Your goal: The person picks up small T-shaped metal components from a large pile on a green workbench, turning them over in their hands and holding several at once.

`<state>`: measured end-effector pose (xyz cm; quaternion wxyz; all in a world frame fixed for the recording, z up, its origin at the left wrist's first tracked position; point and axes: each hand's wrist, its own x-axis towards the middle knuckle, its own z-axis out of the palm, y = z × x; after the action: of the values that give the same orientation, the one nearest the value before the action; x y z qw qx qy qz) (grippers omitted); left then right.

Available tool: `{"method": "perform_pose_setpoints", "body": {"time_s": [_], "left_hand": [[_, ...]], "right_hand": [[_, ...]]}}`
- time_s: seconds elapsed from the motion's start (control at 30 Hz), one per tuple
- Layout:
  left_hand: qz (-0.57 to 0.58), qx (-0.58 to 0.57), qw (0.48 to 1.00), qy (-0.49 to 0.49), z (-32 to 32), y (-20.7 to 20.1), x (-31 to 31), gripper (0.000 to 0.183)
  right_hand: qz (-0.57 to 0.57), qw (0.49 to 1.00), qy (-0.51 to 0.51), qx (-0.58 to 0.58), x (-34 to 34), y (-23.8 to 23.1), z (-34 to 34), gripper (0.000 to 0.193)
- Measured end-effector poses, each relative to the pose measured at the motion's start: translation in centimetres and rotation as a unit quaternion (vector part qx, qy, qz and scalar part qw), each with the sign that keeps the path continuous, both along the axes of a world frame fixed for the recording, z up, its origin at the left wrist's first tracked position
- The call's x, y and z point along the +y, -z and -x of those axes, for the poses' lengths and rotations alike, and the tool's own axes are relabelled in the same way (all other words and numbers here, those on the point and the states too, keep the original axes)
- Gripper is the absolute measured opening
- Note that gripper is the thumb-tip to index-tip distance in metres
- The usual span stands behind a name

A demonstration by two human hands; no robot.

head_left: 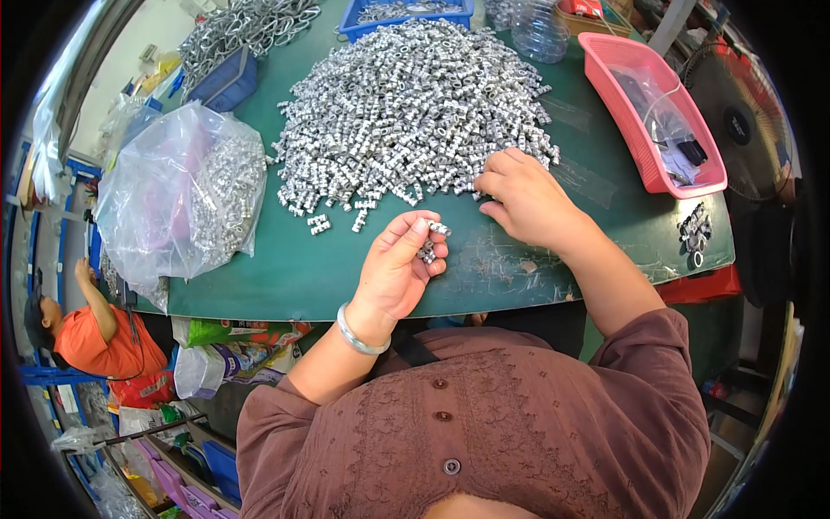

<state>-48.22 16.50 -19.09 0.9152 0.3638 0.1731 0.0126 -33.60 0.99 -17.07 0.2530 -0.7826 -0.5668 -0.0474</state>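
A large heap of small silvery ribbed metal fittings (406, 104) covers the middle of the green table (346, 277). My left hand (399, 264), with a bangle at its wrist, is closed around a few of these metal fittings (438, 228) near the table's front edge. At the heap's lower right edge is my right hand (523, 195), its fingers bent down against the pieces. Whether a piece sits between those fingertips is hidden. A few loose fittings (319, 224) lie just in front of the heap, left of my hands.
A clear plastic bag of metal parts (181, 190) stands at the left. Blue baskets (226, 80) and a pink basket (596, 65) sit at the table's sides. A fan (739, 125) stands at the right. Another person in orange (108, 337) is at the far left.
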Motion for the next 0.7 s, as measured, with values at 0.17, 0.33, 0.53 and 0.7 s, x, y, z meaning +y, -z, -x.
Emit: {"method": "perform_pose_setpoints", "body": {"time_s": [0.17, 0.33, 0.53, 0.7], "left_hand": [[0.053, -0.023, 0.998, 0.021, 0.1, 0.1, 0.3, 0.015], [0.085, -0.041, 0.995, 0.038, 0.3, 0.2, 0.5, 0.015], [0.105, -0.043, 0.993, 0.039, 0.6, 0.4, 0.7, 0.018], [0.156, -0.043, 0.987, 0.024, 0.8, 0.4, 1.3, 0.025]], "right_hand": [[0.042, 0.996, 0.044, -0.062, 0.2, 0.4, 0.5, 0.020], [0.059, 0.992, 0.075, -0.088, 0.5, 0.4, 0.9, 0.017], [0.037, 0.994, 0.058, -0.081, 0.6, 0.9, 0.4, 0.011], [0.038, 0.997, 0.051, -0.053, 0.3, 0.5, 0.4, 0.013]]}}
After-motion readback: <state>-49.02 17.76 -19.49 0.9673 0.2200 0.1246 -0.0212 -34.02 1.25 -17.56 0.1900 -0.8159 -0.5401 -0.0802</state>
